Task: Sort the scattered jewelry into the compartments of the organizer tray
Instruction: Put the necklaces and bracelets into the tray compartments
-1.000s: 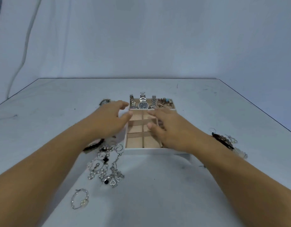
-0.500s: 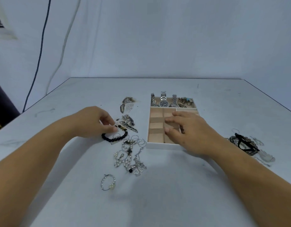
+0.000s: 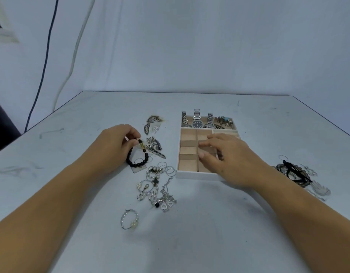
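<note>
The left hand [image 3: 115, 143] pinches the black bead bracelet [image 3: 135, 164] on the worktop [image 3: 190, 233], likely to lift it, while the right hand [image 3: 231, 156] lies flat, unclenched, probably steadying the organizer tray [image 3: 194, 175].

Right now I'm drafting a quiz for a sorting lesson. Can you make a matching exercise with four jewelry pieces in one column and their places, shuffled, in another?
Things
1. black bead bracelet
2. dark-faced watch
3. small pearl bracelet
4. dark tangled pile

Places
A. on the table, right of the organizer tray
B. pinched in the left hand
C. alone on the table, nearest the camera
D. in the tray's far compartment

Pairs: 1-B, 2-D, 3-C, 4-A
</note>
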